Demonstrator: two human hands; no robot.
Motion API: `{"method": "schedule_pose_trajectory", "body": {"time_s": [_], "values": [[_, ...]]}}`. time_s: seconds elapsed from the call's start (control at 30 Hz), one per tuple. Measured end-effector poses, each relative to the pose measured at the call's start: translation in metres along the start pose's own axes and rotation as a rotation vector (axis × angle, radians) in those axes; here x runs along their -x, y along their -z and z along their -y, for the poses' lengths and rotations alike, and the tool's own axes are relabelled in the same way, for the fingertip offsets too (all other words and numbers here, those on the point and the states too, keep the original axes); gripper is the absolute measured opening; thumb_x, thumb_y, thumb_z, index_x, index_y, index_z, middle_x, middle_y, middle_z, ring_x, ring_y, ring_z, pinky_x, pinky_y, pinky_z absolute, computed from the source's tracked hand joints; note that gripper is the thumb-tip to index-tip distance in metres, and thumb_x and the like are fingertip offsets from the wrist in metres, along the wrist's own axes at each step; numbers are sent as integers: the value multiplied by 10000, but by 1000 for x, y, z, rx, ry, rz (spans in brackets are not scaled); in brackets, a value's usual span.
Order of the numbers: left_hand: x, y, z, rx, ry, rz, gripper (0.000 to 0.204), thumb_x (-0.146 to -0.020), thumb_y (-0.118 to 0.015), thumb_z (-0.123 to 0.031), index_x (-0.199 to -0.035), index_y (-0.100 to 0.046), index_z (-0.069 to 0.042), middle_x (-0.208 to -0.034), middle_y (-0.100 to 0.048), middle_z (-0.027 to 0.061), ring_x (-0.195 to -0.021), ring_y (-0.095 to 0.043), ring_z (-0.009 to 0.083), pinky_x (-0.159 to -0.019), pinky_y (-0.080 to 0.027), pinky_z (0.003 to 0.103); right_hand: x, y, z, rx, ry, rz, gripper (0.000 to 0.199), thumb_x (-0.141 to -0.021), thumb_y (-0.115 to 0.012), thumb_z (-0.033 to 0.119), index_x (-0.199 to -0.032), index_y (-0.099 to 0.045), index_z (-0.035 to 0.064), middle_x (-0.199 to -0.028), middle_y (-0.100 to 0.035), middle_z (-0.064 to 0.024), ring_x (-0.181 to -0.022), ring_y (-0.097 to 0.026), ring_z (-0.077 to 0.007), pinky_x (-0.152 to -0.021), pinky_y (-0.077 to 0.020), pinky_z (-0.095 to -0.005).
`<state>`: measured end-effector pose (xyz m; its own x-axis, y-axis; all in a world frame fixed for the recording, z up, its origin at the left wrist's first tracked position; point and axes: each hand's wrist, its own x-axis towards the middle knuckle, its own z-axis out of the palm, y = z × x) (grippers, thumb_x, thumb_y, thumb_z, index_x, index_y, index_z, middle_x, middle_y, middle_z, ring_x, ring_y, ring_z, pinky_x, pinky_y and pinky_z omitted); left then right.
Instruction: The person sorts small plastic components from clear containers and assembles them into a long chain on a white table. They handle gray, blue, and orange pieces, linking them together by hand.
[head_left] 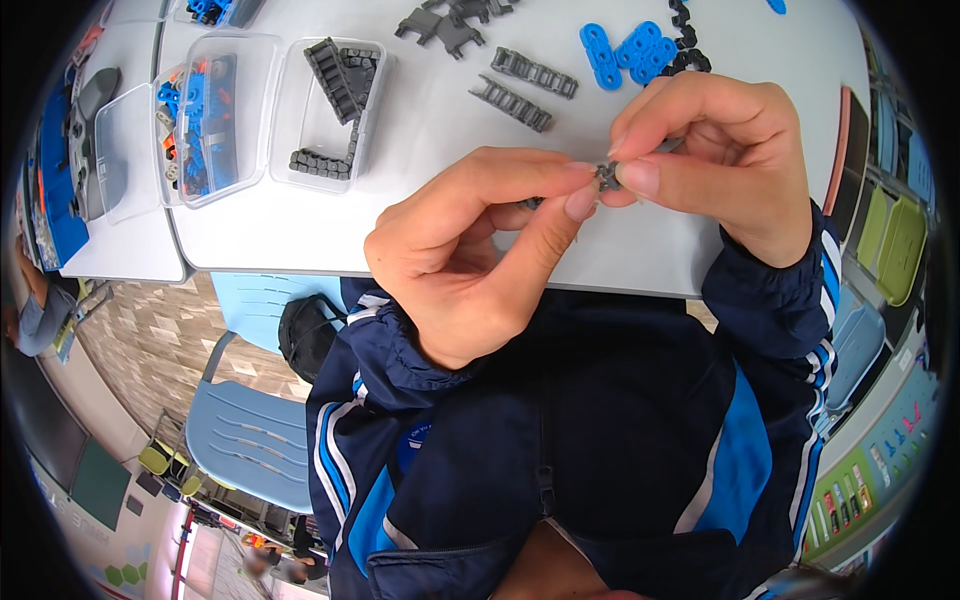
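Note:
Above the table's near edge, my left hand point(470, 240) and my right hand point(730, 150) meet, each closed in a pinch. Between the fingertips is a small dark grey track link point(606, 178). Both thumbs and forefingers press on it from either side, so most of its shape is covered. A bit more dark grey shows beneath my left fingers. Just beyond my hands, two short grey track strips point(535, 73) lie side by side on the white table point(440, 110). Behind my right hand are blue plastic links point(630, 52) and a black chain point(686, 40).
A clear box point(283, 150) holds grey track lengths. Left of it stands an open clear box point(262, 95) with blue, orange and grey parts. Larger grey pieces point(455, 28) lie at the far side. Blue chairs point(250, 440) stand to my left, one with a black bag point(308, 335).

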<state>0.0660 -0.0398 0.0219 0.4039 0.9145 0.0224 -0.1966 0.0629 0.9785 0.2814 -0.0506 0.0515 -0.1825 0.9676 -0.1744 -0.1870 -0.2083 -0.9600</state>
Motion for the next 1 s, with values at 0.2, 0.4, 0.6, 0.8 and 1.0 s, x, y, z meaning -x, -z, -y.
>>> {"method": "schedule_pose_trajectory", "body": {"time_s": [0.2,0.4,0.6,0.8,1.0], "values": [[0,-1,1,-11,-15,10,163,-917,-724,107,-1074,-711,66,-1032,-747,195,-879,-740,232,-812,-617,332,4,7,3,156,-29,12,140,-869,-709,-120,-982,-705,-38,-953,-698,-141,-832,-712,-196,-760,-644,-335],[-1,-4,1,46,35,-57,163,-879,-742,139,-1023,-746,63,-994,-767,142,-921,-744,172,-796,-627,266,5,1,2,116,-34,-58,144,-873,-708,-115,-990,-709,-31,-961,-704,-141,-870,-708,-192,-754,-634,-330],[-2,-1,-1,-19,55,-22,140,-943,-716,71,-1083,-705,72,-971,-760,208,-879,-761,242,-816,-631,332,3,-8,-6,-2,14,-93,149,-879,-709,-111,-1003,-711,-28,-984,-712,-153,-899,-708,-198,-780,-653,-350],[0,0,1,55,38,-52,199,-898,-717,158,-1079,-723,76,-1020,-757,153,-959,-737,188,-862,-614,289,5,-15,-17,-35,93,-120,153,-897,-686,-121,-1022,-707,-34,-997,-713,-155,-903,-713,-203,-786,-655,-349],[-3,-7,6,244,-10,-117,216,-930,-700,126,-1142,-696,87,-1037,-737,152,-966,-734,204,-892,-620,320,-2,-12,-15,3,134,-57,191,-911,-679,-119,-1086,-705,-47,-1007,-702,-149,-950,-697,-196,-818,-646,-347]]}}
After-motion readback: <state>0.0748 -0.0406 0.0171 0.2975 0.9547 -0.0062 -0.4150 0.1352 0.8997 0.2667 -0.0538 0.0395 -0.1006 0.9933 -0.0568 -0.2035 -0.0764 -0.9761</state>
